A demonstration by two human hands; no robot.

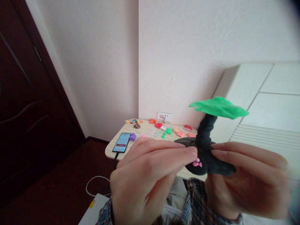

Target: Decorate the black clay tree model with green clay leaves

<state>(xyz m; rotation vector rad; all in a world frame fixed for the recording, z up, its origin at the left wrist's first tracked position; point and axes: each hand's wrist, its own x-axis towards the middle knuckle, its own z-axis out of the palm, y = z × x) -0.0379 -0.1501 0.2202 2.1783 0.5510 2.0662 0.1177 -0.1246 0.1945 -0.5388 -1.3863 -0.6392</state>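
Observation:
Held up close to me is a clay tree [205,131], with a dark trunk, a flat green top [220,107] and a wide dark base [221,167]. A small cluster of pink clay bits [197,162] sits on the front of the base. My left hand [150,175] pinches the base from the left, its fingertips by the pink bits. From the other side, my right hand [250,175] grips the base and the foot of the trunk. The far side of the base is partly hidden by my fingers.
Below stands a small wooden table [111,147] with a phone [122,142] on a cable, a purple packet [132,137], several coloured clay packets and a brown clay piece [137,125]. Behind are a wall socket [164,116] and a white cabinet [276,115]; a dark door [35,93] is left.

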